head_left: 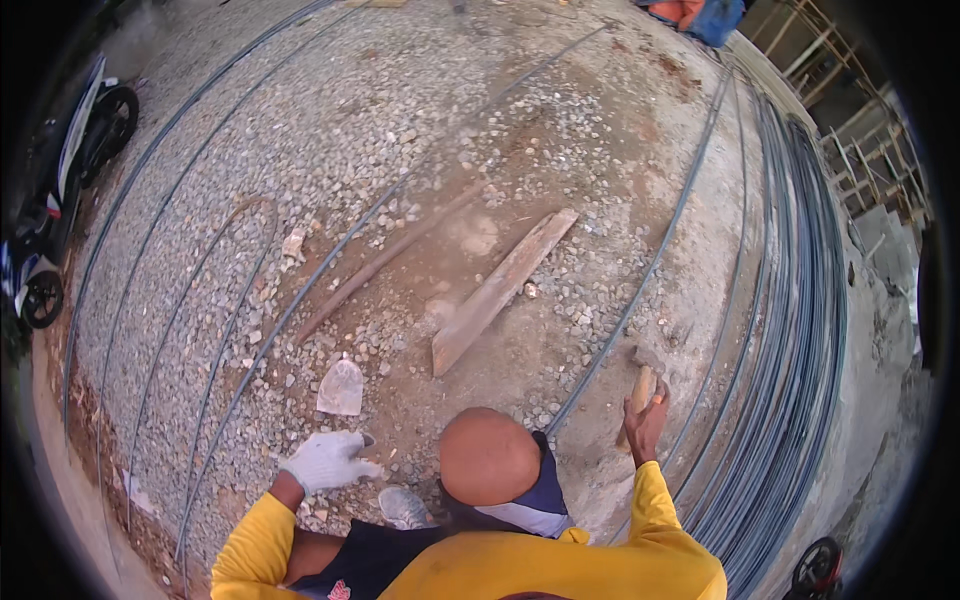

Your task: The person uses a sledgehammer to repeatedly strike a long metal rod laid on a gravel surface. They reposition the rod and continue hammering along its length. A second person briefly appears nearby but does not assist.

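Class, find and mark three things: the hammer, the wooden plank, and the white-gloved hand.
hammer [640, 392], head view, on its wooden handle.
wooden plank [503, 288], head view, mid-board.
left hand [325, 460], head view, back of the white glove.

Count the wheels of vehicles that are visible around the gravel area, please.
3. One black wheel is at the upper left, a second wheel is below it at the left edge, and a third wheel is at the lower right. Others may be hidden beyond the picture's dark rim.
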Tool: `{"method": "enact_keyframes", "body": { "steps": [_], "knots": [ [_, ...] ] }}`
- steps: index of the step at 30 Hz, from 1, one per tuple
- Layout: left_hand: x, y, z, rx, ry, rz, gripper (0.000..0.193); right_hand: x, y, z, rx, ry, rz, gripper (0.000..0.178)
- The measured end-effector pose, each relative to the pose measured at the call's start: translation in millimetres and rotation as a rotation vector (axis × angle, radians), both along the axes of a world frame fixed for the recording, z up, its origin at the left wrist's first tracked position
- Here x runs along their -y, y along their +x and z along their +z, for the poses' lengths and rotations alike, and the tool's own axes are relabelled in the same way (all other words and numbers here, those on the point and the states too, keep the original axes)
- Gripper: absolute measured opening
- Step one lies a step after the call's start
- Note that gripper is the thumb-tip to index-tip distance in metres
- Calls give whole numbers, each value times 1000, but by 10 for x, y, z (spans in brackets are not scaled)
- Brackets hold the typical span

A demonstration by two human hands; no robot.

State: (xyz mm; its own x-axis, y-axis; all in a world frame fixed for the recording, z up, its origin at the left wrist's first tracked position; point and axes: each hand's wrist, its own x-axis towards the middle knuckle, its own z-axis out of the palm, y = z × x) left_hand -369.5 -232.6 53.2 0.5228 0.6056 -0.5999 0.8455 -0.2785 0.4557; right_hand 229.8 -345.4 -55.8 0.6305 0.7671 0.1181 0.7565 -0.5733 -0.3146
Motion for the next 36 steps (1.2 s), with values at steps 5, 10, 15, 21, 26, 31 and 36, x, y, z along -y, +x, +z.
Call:
{"method": "enact_keyframes", "body": {
  "steps": [5,10,15,21,26,31,36],
  "knots": [
    [-389,-946,-625,137,-291,386,65,-603,-881,1110,-648,395,396,83],
    [-751,-2100,-1393,-512,359,603,55,-606,-2013,2206,-613,637,1061,70],
    [-944,-2965,-2042,-566,507,1112,64,-694,-2434,2448,-324,343,850,55],
    [-985,-3409,-2451,-539,692,1134,60,-1055,-2484,2284,-220,140,1007,64],
    [-1140,-3586,-2310,-548,645,1089,85,-1222,-2425,2256,-171,38,1096,72],
    [-943,-3407,-2133,-395,455,1205,84,-1274,-2356,2274,-134,-19,1152,80],
    [-696,-3211,-1734,-469,824,1147,60,-1307,-2237,2255,-117,-59,1217,88]
  ]
}}
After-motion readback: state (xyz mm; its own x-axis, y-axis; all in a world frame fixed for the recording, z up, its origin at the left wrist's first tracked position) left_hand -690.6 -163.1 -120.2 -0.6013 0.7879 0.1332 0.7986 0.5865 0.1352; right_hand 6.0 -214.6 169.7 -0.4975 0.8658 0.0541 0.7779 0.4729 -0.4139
